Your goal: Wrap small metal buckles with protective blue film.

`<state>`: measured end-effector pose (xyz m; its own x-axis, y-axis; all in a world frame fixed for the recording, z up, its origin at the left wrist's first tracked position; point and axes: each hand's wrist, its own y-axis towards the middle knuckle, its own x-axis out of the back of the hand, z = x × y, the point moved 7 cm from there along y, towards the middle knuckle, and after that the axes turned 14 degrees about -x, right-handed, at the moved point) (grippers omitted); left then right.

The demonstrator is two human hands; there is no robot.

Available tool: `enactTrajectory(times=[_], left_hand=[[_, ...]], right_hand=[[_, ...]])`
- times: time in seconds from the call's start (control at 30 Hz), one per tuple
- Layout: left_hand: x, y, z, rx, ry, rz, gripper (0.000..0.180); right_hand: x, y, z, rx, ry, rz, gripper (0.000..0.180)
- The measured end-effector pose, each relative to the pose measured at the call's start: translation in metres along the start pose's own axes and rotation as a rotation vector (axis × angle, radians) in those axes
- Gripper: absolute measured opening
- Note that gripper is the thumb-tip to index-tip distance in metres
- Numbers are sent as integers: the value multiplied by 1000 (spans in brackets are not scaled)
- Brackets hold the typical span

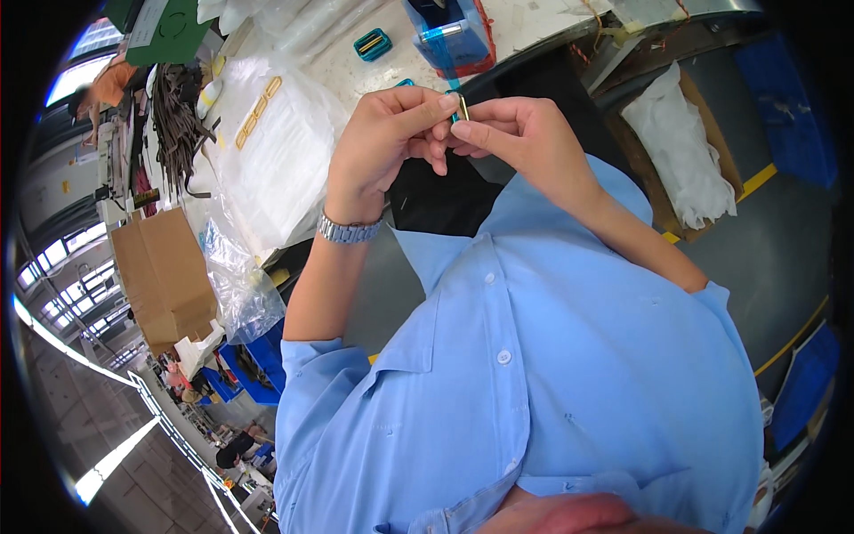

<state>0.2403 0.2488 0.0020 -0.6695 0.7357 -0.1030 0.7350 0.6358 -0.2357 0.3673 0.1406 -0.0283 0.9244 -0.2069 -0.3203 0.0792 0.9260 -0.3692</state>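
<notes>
Between the fingertips of both hands is a small gold metal piece with a teal edge (463, 109), mostly hidden by fingers. My left hand (389, 133) pinches it from the left, thumb on top, a metal watch (349, 231) on its wrist. From the right, my right hand (525, 133) grips it between thumb and forefinger. Beyond the hands on the table lies a teal-rimmed, gold-barred buckle (372, 44). Just past my left hand, another teal piece (406, 83) shows in part. A blue plastic container (452, 37) stands close behind the hands.
Left on the white table, gold buckle-like pieces (259, 112) lie in a row on plastic sheeting (289, 169), beside dark straps (178, 116). A cardboard sheet (165, 278) and clear bag (240, 289) hang near. Right, a floor carton (716, 151) holds white material. A person (107, 89) is far left.
</notes>
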Motion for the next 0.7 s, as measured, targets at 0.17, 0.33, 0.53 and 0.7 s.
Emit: enactTrajectory(times=[0.17,0.33,0.53,0.7], left_hand=[[3,13,-2,161,-31,102,30],[10,28,-1,252,-37,160,32],[14,36,9,349,-169,103,35],[17,26,-21,3,270,-41,28]], right_hand=[[9,18,22,248,-187,27,47],[6,23,32,231,-202,114,42],[10,23,35,318,-291,-33,33],[9,24,42,344,-435,-117,37]])
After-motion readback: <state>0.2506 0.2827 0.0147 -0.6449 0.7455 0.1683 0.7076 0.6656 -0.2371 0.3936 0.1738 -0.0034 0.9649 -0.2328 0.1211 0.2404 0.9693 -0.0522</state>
